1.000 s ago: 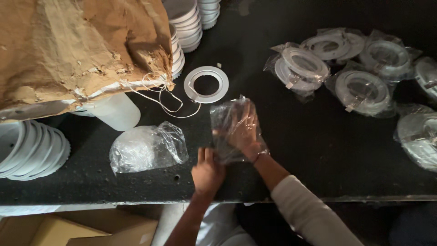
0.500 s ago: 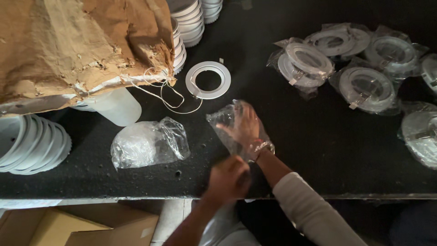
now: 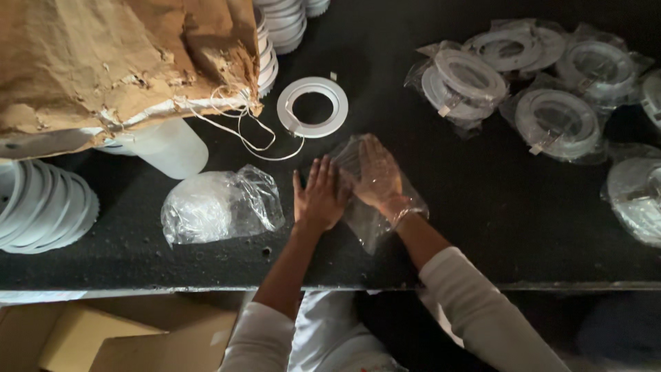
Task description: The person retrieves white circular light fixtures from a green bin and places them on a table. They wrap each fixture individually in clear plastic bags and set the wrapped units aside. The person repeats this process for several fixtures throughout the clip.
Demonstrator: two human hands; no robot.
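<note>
We see cardboard boxes (image 3: 103, 337) nearest, below table edge (image 3: 206, 279). Left hand (image 3: 320, 196) flat, fingers spread, pressing on edge of clear plastic bag (image 3: 375, 207) on black table. Right hand (image 3: 375, 176) inside bag, open, fingers extended. Crumpled bags (image 3: 220, 207) lie left of hands. Beyond hands, white ring (image 3: 312, 107) bare on table. Bagged rings (image 3: 544, 89) far right. Torn brown sack (image 3: 117, 62) far left, ring stacks (image 3: 282, 21) behind.
</note>
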